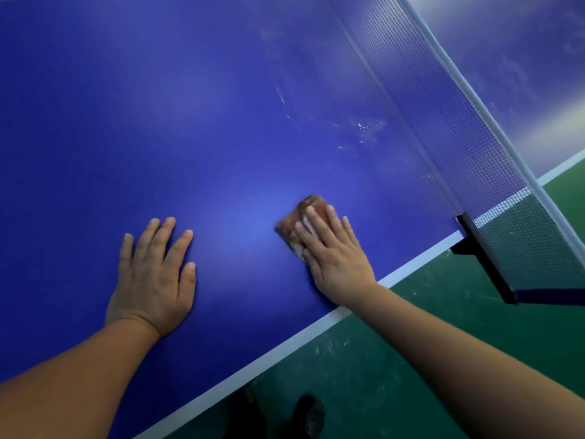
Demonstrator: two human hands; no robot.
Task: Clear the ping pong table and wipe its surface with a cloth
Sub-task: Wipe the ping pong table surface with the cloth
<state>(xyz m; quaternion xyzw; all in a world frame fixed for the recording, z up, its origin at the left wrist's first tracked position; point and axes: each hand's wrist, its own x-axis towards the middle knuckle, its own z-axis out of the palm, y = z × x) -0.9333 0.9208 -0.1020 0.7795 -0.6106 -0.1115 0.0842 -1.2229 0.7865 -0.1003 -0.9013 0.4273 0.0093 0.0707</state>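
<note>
The blue ping pong table (158,122) fills most of the view, its white side line running from lower left to right. A small brown folded cloth (296,220) lies on the surface near that edge. My right hand (332,255) presses flat on the cloth with straight fingers, covering its near half. My left hand (155,274) rests flat on the bare table to the left, fingers spread, holding nothing. White dusty smears (361,131) mark the surface farther out, close to the net.
The net (449,128) crosses the upper right, held by a black clamp post (484,258) at the table's side. Beyond it lies the other table half (522,58). Green floor (411,359) lies below the edge, with dark shoes (308,416) at the bottom.
</note>
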